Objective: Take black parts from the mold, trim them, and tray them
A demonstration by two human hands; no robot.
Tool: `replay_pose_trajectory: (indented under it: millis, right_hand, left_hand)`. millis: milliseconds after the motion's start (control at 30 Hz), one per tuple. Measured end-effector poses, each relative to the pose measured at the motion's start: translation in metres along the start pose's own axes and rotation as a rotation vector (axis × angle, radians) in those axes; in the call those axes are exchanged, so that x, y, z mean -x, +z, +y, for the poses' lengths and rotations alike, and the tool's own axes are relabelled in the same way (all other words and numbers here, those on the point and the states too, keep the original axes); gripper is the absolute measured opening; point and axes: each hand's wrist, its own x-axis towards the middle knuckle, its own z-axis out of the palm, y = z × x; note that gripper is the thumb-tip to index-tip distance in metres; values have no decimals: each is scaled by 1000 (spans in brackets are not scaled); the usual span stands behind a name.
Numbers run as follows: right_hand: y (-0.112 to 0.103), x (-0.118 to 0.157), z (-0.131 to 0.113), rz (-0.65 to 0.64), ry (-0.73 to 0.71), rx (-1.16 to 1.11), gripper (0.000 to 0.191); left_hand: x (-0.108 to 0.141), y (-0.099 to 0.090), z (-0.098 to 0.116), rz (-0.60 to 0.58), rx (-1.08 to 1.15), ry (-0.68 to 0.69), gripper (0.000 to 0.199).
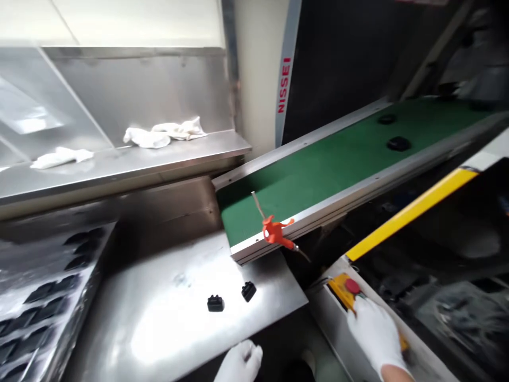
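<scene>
My right hand (pixel 376 334), in a white glove, lies on the edge of a yellow control box (pixel 341 289) with a red push button (pixel 352 286), just below the button. My left hand (pixel 239 363), also gloved, sits at the bottom edge of the view, holding nothing visible, below a steel table (pixel 159 313). Two black moulded parts (pixel 215 303) (pixel 248 291) stand on that table. A green conveyor belt (pixel 318 170) carries two more black parts (pixel 398 143) (pixel 386 119). An orange air blow gun (pixel 276 232) lies across the belt's near edge.
A steel shelf (pixel 119 164) holds white cloths (pixel 165 133) (pixel 61 157). At the left, a tray (pixel 43 302) holds several black parts in rows. A yellow strip (pixel 411 212) runs along dark machinery at the right, beside a NISSEI-marked panel (pixel 284 85).
</scene>
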Motion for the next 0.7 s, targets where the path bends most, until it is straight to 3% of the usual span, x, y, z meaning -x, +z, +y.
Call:
replay_pose_trajectory:
  millis: [100, 167, 267, 367, 433, 500, 600, 700]
  right_hand:
    - [2, -6, -1, -24, -82, 376, 23]
    - [5, -8, -5, -10, -90, 465, 25]
    - [15, -2, -25, 72, -140, 463, 28]
    - [33, 11, -65, 21, -208, 258, 33]
    - [49, 20, -99, -164, -202, 40, 34]
    - [64, 26, -132, -335, -195, -131, 40]
    - [77, 24, -174, -451, -231, -251, 47]
    - [77, 13, -204, -462, -222, -315, 51]
  left_hand:
    - [5, -27, -33, 160, 74, -7, 32]
    - [3, -45, -49, 267, 120, -34, 24]
    - [-9, -70, -70, 441, 231, -76, 20]
    - [-25, -88, -86, 572, 296, -21, 49]
    - [-34, -96, -89, 578, 257, 56, 64]
    - [-40, -103, -83, 536, 163, 125, 67]
    - [-46, -112, -65, 472, 18, 186, 48]
    - [-51, -116, -51, 435, -62, 157, 26]
